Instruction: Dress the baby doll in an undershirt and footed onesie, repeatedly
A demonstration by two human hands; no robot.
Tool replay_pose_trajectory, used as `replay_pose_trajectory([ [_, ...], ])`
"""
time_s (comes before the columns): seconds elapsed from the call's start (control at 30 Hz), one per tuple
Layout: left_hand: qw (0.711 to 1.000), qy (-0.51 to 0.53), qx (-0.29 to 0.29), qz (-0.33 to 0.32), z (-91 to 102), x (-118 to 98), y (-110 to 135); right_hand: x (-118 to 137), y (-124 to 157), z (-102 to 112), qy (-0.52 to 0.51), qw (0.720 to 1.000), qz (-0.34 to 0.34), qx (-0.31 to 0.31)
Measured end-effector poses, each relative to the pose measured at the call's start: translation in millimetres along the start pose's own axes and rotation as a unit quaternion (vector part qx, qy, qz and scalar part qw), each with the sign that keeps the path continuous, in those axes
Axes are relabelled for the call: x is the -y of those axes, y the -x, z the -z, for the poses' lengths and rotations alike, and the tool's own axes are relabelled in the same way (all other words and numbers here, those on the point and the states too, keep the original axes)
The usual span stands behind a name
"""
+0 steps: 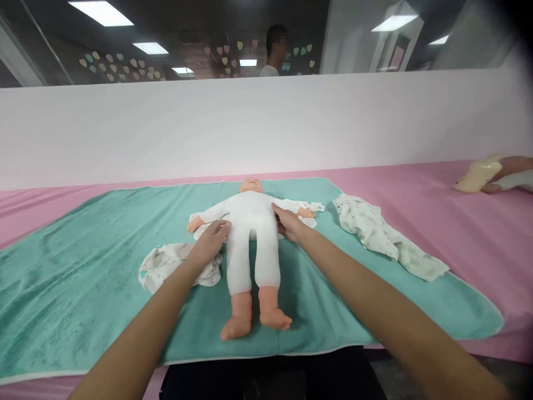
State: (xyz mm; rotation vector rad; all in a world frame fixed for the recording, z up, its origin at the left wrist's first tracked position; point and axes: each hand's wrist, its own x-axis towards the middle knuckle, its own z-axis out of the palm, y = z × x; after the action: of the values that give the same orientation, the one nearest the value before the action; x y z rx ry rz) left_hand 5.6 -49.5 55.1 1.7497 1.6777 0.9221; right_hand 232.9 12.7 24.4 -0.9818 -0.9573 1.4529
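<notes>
Bare forearms [139, 333] framed both sides of the white-clad doll [252, 211], which lay face-up on a green towel [75, 278]. The left hand [211, 243] and right hand [290, 224] touched its sides; whether their fingers were clamped on it, I could not tell. Printed cloth [164, 260] lay crumpled left of the doll, a patterned garment [375, 228] right of it.

Free room on teal towel [83, 289] left of crumpled cloth [164, 261], doll [252, 214] as obstacle rightward
</notes>
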Motion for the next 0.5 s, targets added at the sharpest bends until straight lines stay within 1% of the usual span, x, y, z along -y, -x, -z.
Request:
replay_pose_trajectory([
  [0.03, 0.999, 0.041, 0.007, 0.019, -2.9, -3.5, -0.4, -2.0, -7.8, -7.9, -0.016, 1.0, -0.015, 0.009],
  [0.07, 0.996, 0.08, 0.019, 0.024, -5.1, -5.9, 0.8, -3.7, -12.2, -13.7, -0.028, 0.999, -0.03, 0.029],
  [0.1, 0.992, 0.121, 0.036, 0.012, -6.3, -7.4, 3.3, -5.0, -13.4, -17.6, -0.045, 0.996, -0.046, 0.054],
  [0.17, 0.976, 0.198, 0.078, -0.037, -5.7, -8.5, 10.2, -6.0, -8.0, -21.9, -0.084, 0.987, -0.072, 0.113],
  [0.23, 0.962, 0.242, 0.097, -0.077, -1.5, -8.1, 17.3, -4.9, 1.9, -25.7, -0.11, 0.979, -0.09, 0.148],
  [0.3, 0.959, 0.262, 0.077, -0.081, 5.8, -7.1, 23.1, -2.4, 10.3, -34.1, -0.104, 0.98, -0.092, 0.146],
  [0.37, 0.956, 0.279, 0.043, -0.079, 16.9, -5.4, 27.8, 1.2, 14.5, -50.7, -0.074, 0.986, -0.075, 0.132],
  [0.43, 0.95, 0.301, -0.001, -0.088, 33.7, -1.9, 32.5, 4.9, 15.0, -76.8, -0.03, 0.99, -0.042, 0.131],
  [0.5, 0.939, 0.33, -0.045, -0.089, 58.1, 5.2, 38.8, 6.5, 13.2, -112.1, 0.011, 0.99, -0.006, 0.139],
])
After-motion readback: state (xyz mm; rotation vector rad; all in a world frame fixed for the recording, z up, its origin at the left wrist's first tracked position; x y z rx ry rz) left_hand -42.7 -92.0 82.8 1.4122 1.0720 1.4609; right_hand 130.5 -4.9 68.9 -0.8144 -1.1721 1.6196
